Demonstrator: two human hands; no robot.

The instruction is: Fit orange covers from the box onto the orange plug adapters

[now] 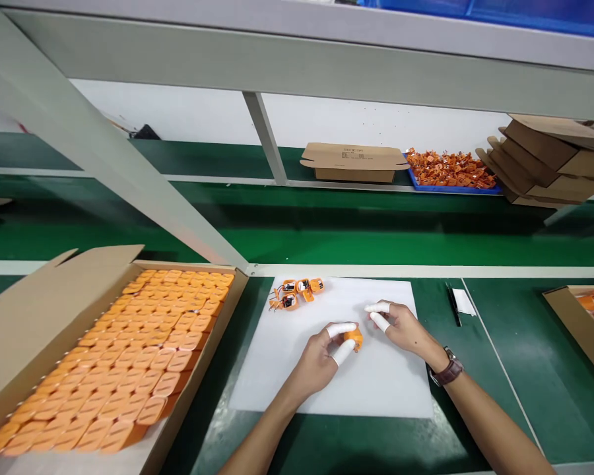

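My left hand (321,359), with white covers on thumb and index finger, grips a small orange plastic casing (354,338) above the white sheet (376,389). To its right is my right hand (400,326), also with white finger covers. Its thumb and index finger are slightly apart, and I see nothing between them. Several opened orange units (290,301) with dark parts and wires inside lie at the sheet's upper left corner.
At left stands an open cardboard box (198,382) of orange casings in rows. A black tool (454,305) and a white slip (464,302) lie right of the sheet. Another carton (574,336) is at far right. A blue tray (455,189) of orange parts sits behind.
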